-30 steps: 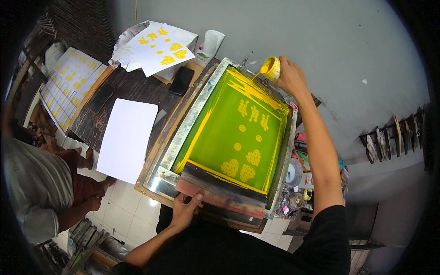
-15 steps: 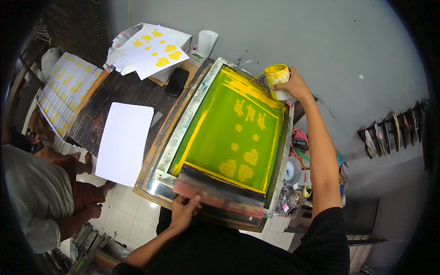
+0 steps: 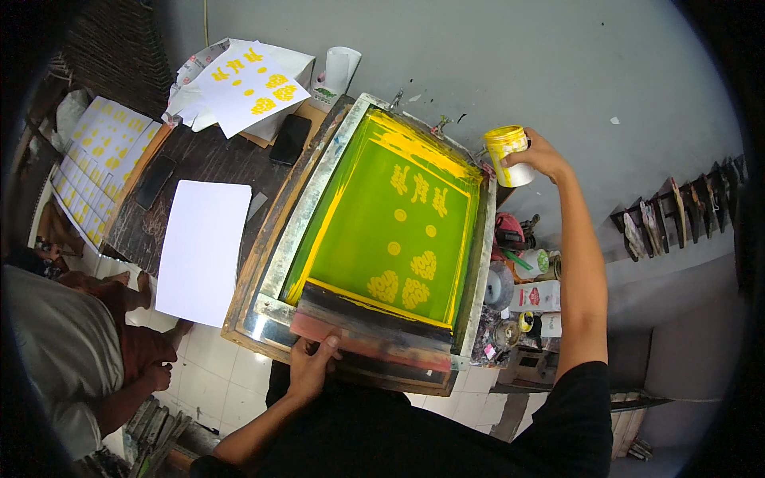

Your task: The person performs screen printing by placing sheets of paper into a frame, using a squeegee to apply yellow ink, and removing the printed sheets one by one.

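Observation:
In front of me lies a printing screen (image 3: 362,231), its green mesh framed in metal and showing pale yellow motifs. Yellow ink (image 3: 422,151) is smeared thickly along its far end, with streaks down the sides. At the near end rests a wide squeegee (image 3: 374,334) with a reddish handle and dark blade. My left hand (image 3: 312,362) grips its handle near the left end, thumb on top. My right hand (image 3: 542,155) is closed around a white jar (image 3: 508,155) smeared with yellow ink, held upright beyond the screen's far right corner.
White paper (image 3: 203,251) is stacked left of the screen. Printed sheets (image 3: 251,88) lie on a box behind it, near a phone (image 3: 290,139). More prints (image 3: 100,163) fill a rack at far left. Another person (image 3: 60,350) stands at lower left. Jars and tubs (image 3: 530,295) crowd the right side.
My right hand has carried the jar rightward, away from the screen's far edge. The thin strand of ink by the jar is gone. My left hand stays on the squeegee; the view has shifted slightly.

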{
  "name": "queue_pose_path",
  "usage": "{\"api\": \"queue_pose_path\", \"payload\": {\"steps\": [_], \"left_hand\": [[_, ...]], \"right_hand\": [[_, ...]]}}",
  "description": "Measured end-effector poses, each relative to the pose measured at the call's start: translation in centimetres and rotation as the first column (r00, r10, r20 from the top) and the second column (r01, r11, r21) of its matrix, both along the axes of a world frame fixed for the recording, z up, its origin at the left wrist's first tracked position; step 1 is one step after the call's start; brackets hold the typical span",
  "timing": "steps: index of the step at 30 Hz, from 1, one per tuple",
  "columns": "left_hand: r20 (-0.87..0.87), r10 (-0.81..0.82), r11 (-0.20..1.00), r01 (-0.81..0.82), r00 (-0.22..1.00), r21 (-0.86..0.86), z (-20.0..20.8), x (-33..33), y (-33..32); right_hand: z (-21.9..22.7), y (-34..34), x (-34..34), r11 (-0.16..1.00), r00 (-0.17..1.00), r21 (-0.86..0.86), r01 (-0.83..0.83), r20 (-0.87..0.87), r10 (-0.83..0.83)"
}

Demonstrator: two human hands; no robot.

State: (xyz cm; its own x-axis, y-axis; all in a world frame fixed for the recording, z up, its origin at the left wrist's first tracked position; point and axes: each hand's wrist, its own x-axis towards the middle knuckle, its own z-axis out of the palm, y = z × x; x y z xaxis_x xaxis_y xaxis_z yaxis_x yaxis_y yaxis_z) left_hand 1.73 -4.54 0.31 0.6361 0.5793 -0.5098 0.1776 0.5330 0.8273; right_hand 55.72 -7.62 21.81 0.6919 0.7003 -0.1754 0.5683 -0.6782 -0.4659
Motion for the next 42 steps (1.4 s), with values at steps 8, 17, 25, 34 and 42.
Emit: {"api": "queue_pose_path", "payload": {"steps": [8,17,25,34,42], "left_hand": [[-0.039,0.000,1.000,-0.001,0.999,-0.019,0.3,0.2,0.1],[-0.027,0.012,1.000,-0.011,1.000,0.012,0.6,0.3,0.1],[-0.010,0.012,1.000,-0.012,1.000,0.005,0.4,0.2,0.0],[-0.013,0.006,1.000,-0.006,1.000,0.003,0.1,0.3,0.1],[-0.031,0.012,1.000,-0.012,0.999,0.010,0.0,0.2,-0.1]], "right_hand": [[1.5,-0.5,-0.1,1.000,1.000,-0.011,0.005,-0.014,-0.006],[1.5,-1.1,-0.7,1.000,1.000,-0.009,0.024,0.013,-0.024],[-2.4,-2.6,-0.1,0.990,0.994,0.102,0.102,0.016,-0.104],[-7.1,-5.3,-0.6,0.856,0.945,0.464,0.229,-0.317,-0.081],[-9.8,-6.6,0.6,0.727,0.909,0.625,0.286,-0.416,-0.001]]}}
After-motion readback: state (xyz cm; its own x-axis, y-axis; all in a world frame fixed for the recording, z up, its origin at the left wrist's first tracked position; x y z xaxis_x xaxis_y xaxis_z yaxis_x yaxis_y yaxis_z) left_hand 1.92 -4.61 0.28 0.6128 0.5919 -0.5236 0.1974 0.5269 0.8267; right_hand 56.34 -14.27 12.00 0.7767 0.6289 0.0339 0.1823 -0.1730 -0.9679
